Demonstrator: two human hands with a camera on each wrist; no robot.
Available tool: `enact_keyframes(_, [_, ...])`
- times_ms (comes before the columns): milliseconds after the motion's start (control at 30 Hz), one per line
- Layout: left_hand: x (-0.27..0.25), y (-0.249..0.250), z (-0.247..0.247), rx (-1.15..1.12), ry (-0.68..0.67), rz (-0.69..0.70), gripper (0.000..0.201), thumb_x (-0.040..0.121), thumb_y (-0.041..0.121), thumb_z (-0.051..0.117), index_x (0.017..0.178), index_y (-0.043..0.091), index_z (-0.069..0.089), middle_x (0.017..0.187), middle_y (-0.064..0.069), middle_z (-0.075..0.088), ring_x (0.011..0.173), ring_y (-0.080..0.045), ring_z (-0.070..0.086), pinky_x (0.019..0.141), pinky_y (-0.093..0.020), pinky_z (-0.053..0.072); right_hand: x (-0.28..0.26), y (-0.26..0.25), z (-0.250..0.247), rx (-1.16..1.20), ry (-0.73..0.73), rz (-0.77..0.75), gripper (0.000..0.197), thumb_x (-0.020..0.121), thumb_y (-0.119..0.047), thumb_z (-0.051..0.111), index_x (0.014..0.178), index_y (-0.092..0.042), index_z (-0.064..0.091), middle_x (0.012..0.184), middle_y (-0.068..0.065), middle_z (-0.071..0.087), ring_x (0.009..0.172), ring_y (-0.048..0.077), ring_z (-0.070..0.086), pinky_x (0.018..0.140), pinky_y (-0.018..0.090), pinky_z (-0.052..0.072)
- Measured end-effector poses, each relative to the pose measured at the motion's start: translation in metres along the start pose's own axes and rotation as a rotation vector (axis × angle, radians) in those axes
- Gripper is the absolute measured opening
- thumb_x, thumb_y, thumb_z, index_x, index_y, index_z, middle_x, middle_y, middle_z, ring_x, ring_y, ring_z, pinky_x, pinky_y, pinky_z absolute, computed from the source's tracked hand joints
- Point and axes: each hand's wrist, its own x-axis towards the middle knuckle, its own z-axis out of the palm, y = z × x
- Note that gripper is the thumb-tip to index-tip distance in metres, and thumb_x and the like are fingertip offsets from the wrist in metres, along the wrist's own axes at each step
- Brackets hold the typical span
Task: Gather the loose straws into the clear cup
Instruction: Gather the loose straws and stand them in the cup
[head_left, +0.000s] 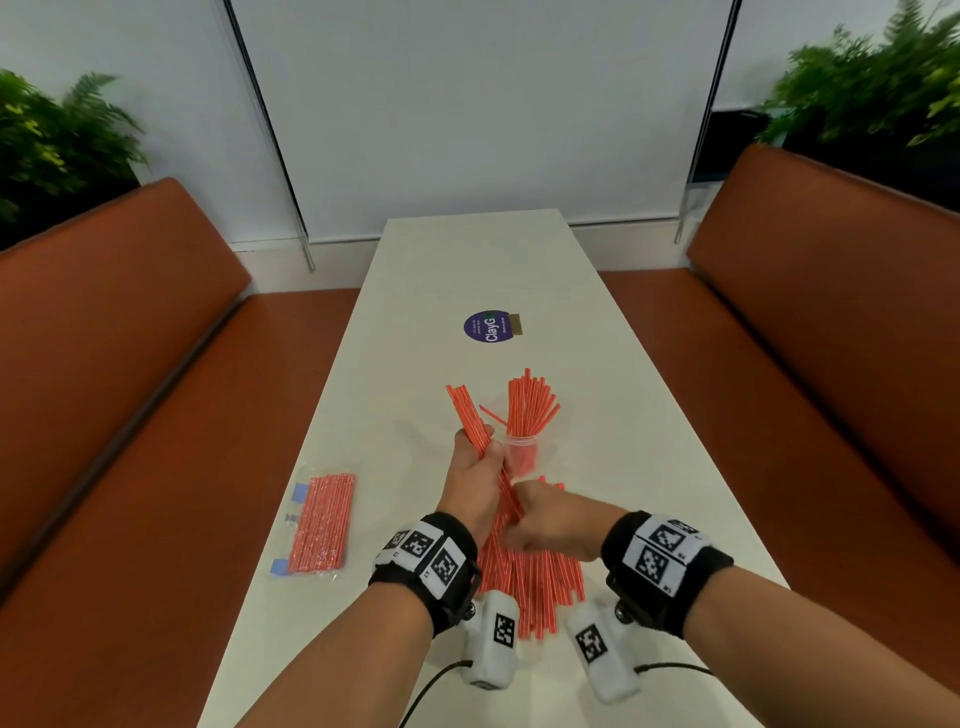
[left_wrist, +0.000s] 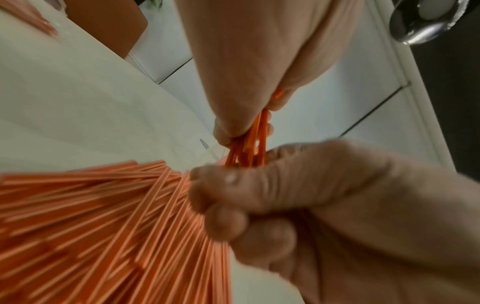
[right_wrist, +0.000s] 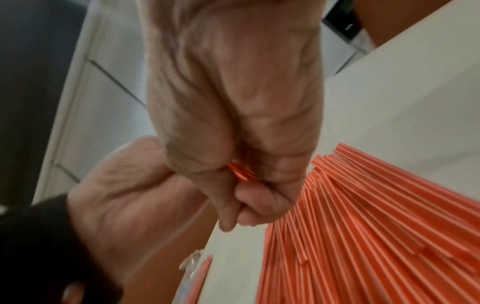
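My left hand (head_left: 478, 460) grips a bundle of orange striped straws (head_left: 467, 415) near its middle; the bundle slants up and left. My right hand (head_left: 527, 519) holds the same bundle's lower end, its fingers curled round the straw ends (right_wrist: 241, 172). In the left wrist view the held straws (left_wrist: 255, 135) run between both fists. The clear cup (head_left: 521, 452) stands just right of my left hand, with several straws (head_left: 532, 405) fanned out of it. A loose straw pile (head_left: 535, 587) lies on the white table (head_left: 415, 322) beneath my wrists.
A sealed clear packet of orange straws (head_left: 322, 525) lies near the table's left edge. A round purple sticker (head_left: 487, 326) sits farther back on the table. Orange benches (head_left: 130, 364) flank both sides, with plants behind them.
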Motion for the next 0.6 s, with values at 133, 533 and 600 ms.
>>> enact_keyframes(133, [-0.01, -0.006, 0.002, 0.054, -0.109, -0.039, 0.016, 0.101, 0.013, 0.04, 0.109, 0.021, 0.051, 0.09, -0.004, 0.06, 0.084, -0.021, 0.059, 0.078, -0.041, 0.053, -0.002, -0.007, 0.001, 0.132, 0.047, 0.04, 0.027, 0.076, 0.019, 0.045, 0.092, -0.003, 0.049, 0.065, 0.005, 0.04, 0.055, 0.011, 0.038, 0.049, 0.024, 0.029])
enact_keyframes(533, [-0.019, -0.019, -0.011, 0.191, -0.263, -0.088, 0.03, 0.101, 0.013, 0.039, 0.126, 0.025, 0.05, 0.114, -0.012, 0.065, 0.097, -0.023, 0.061, 0.082, -0.04, 0.049, -0.026, -0.024, -0.006, -0.371, 0.452, -0.033, 0.04, 0.084, -0.007, 0.056, 0.12, -0.005, 0.039, 0.098, 0.01, 0.06, 0.071, 0.013, 0.057, 0.054, 0.019, 0.045])
enact_keyframes(600, [-0.02, -0.018, -0.013, 0.261, -0.287, -0.073, 0.028, 0.101, 0.016, 0.038, 0.122, 0.031, 0.05, 0.102, -0.005, 0.059, 0.082, -0.015, 0.054, 0.076, -0.038, 0.047, -0.029, -0.03, -0.011, -0.248, 0.563, -0.199, 0.049, 0.088, -0.009, 0.05, 0.134, -0.006, 0.03, 0.125, 0.013, 0.054, 0.099, 0.02, 0.059, 0.079, 0.028, 0.052])
